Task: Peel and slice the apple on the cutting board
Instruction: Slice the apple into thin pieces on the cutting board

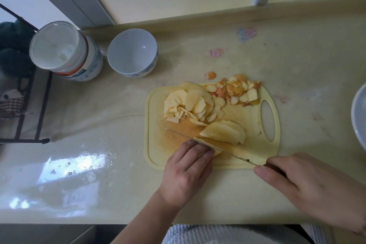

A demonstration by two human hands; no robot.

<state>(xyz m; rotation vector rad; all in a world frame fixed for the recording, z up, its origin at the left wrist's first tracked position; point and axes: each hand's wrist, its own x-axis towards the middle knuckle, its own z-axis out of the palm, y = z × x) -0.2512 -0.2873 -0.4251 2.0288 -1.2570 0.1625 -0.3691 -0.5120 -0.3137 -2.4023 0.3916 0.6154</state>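
So, a yellow board (255, 150) lay on the counter (297, 77), with its handle hole at the 3 o'clock end. The person stood at the 6 o'clock side.

The left hand (188, 172) rested on the near edge of the board. Its fingers were bent down and pressed on a small piece of apple (202, 141), right against the knife. Most of that piece was hidden under the fingertips.

The right hand (309, 186) was at about 4 o'clock from the board. Its fingers were curled round the handle of a knife (200, 140). The thin blade ran from that hand toward 10 o'clock, across the near part of the board, and touched the small piece by the left fingertips.

Just past the blade, toward 12 o'clock, lay a bigger peeled chunk (225, 131), pale and not yet cut. Farther up, at the board's 11 o'clock part, sat a heap of thin slices (188, 105). At the 1 o'clock corner was a pile of peels (235, 90), red and orange, and one bit lay off the board on the counter.

Off at 10 o'clock stood a white bowl (132, 52), and next to it, farther toward 9 o'clock, a jar (65, 51). Part of another bowl (358, 117) showed at the 3 o'clock edge.
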